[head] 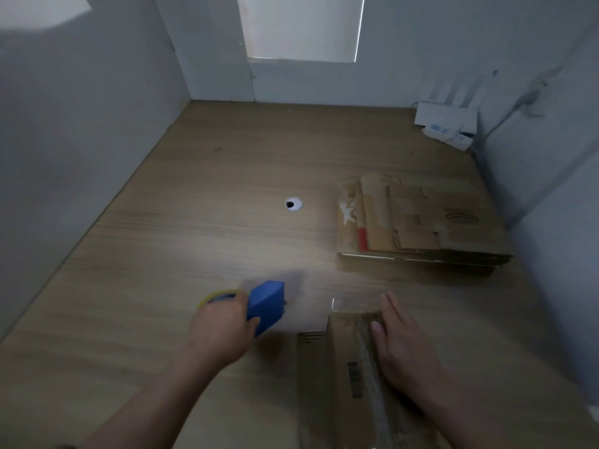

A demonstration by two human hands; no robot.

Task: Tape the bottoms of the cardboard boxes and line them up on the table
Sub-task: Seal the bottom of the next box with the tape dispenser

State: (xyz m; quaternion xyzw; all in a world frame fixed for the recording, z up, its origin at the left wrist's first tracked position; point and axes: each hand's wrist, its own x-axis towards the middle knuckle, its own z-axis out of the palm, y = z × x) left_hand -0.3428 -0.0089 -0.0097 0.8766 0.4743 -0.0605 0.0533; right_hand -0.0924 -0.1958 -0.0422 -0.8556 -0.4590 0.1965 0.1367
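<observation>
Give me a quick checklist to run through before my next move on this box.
1. Left hand grips tape dispenser: ok.
2. Right hand flat on box, steadying it: ok.
3. Tape strip lies along box seam: ok.
4. Strip cut free of dispenser: cannot tell.
5. Flattened cardboard stack waiting, far right on table: ok.

Tape dispenser [266, 306] is bright blue with a yellowish tape roll [217, 295], boxes [418, 222] plain brown cardboard with a red patch, table [194, 222] light woodgrain.
</observation>
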